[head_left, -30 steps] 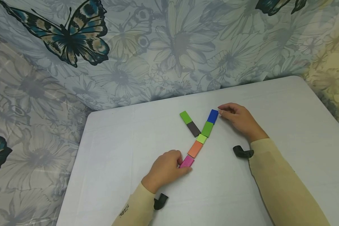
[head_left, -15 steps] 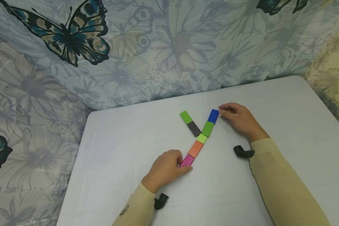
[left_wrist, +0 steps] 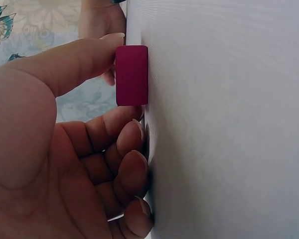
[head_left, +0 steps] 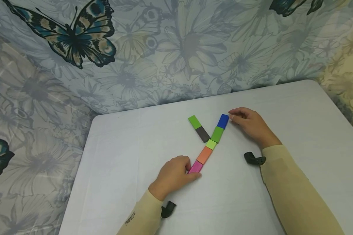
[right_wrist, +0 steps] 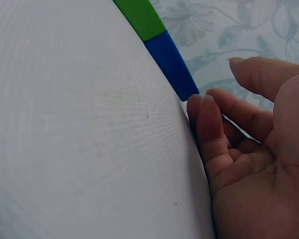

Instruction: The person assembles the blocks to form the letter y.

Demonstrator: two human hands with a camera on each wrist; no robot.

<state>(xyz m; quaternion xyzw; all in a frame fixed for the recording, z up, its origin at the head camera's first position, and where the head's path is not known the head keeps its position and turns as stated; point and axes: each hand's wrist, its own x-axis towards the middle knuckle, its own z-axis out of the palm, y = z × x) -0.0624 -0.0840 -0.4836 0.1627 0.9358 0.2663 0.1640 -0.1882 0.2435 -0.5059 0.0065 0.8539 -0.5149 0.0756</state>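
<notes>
Colored rectangular blocks lie flat on the white table in a Y shape. My left hand pinches the pink block at the lower end between thumb and forefinger; the left wrist view shows the thumb at one side of this pink block and a finger at the other. Beyond it run an orange block, a yellow-green block, a green block and a blue block. My right hand rests beside the blue block's far end, fingers loosely bent, thumb lifted away from the blue block.
A second arm of the Y, a dark grey block and another green block, slants up to the left. The white table reaches a wall covered with flower and butterfly print. Black wrist devices sit at both cuffs.
Both hands and all the blocks hold their places on the table. Only the head view has shifted slightly.
</notes>
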